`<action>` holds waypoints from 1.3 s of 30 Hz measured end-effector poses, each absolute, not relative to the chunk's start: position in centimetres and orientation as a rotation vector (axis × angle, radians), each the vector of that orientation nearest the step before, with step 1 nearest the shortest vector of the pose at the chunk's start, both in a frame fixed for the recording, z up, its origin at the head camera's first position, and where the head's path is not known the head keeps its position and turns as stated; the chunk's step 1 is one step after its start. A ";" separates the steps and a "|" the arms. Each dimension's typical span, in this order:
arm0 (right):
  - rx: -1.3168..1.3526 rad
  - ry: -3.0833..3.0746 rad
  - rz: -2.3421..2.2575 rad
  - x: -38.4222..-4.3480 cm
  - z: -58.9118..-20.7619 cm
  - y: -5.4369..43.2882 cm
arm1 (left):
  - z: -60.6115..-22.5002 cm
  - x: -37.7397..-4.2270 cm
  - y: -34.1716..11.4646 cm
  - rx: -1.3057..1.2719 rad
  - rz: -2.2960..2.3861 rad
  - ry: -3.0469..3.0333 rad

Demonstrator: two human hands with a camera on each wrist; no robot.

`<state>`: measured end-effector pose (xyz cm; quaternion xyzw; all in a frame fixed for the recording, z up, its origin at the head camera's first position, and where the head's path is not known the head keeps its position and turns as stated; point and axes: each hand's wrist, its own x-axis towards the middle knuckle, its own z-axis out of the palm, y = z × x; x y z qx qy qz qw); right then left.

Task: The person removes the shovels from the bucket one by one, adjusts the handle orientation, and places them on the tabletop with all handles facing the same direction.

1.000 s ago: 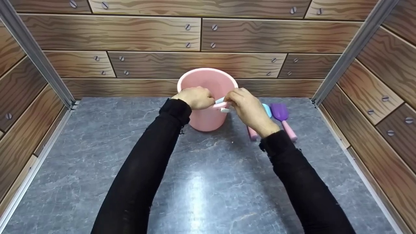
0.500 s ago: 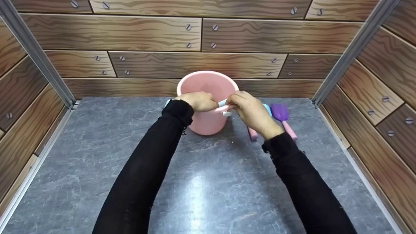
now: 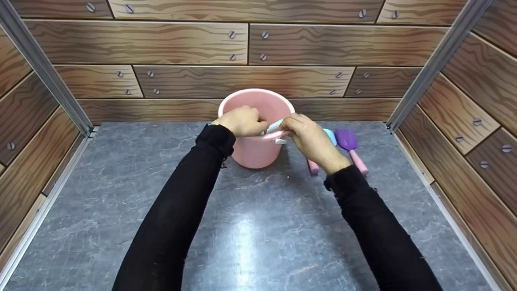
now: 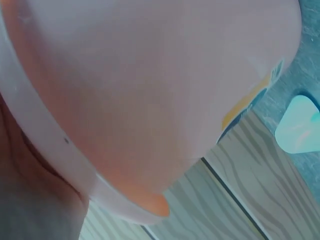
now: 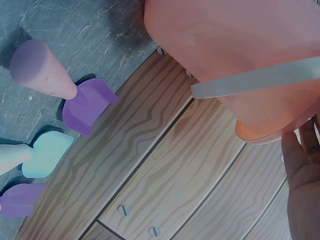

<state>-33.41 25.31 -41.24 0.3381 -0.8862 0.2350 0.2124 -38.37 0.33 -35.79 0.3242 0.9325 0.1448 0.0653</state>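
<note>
A pink bucket point(image 3: 258, 151) stands near the back wall. My left hand point(image 3: 241, 121) reaches over its near left rim, bent fingers down inside the bucket; cannot tell what they hold. With its fingertips, my right hand point(image 3: 311, 139) grips the near right rim; in the right wrist view its fingers point(image 5: 295, 150) sit at that rim. A pale blue-white piece point(image 3: 274, 126) spans between the hands just inside the rim. Under the right fingertips, a small white end point(image 3: 280, 141) shows outside. In the right wrist view a flat greyish-white strip point(image 5: 250, 80) crosses the bucket's outside.
Right of the bucket lie a purple scoop point(image 3: 346, 139) with a pink handle, a light blue one point(image 3: 330, 135), and another pink handle point(image 3: 313, 166). A turquoise rounded piece point(image 4: 297, 127) lies on the floor in the left wrist view. Wood-patterned walls point(image 3: 194, 81) enclose the grey floor point(image 3: 161, 161).
The bucket has shifted slightly toward me. My left hand moved toward the right hand, then back left, and more of the pale piece shows between them. My right hand keeps its hold.
</note>
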 end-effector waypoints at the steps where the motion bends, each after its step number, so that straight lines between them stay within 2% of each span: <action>1: 0.939 -2.461 0.654 -33.4 -41.3 25.3 | -35.8 -38.3 0.2 0.984 0.442 2.834; 15: 0.918 -2.461 0.668 -33.4 -41.4 25.2 | -36.4 -38.9 -1.1 0.975 0.588 2.950; 25: 0.917 -2.474 0.695 -33.4 -41.2 25.2 | -36.0 -38.3 -1.1 1.008 0.415 3.066; 39: 0.925 -2.457 0.681 -33.4 -41.3 25.2 | -36.2 -38.2 -1.5 0.983 0.635 3.016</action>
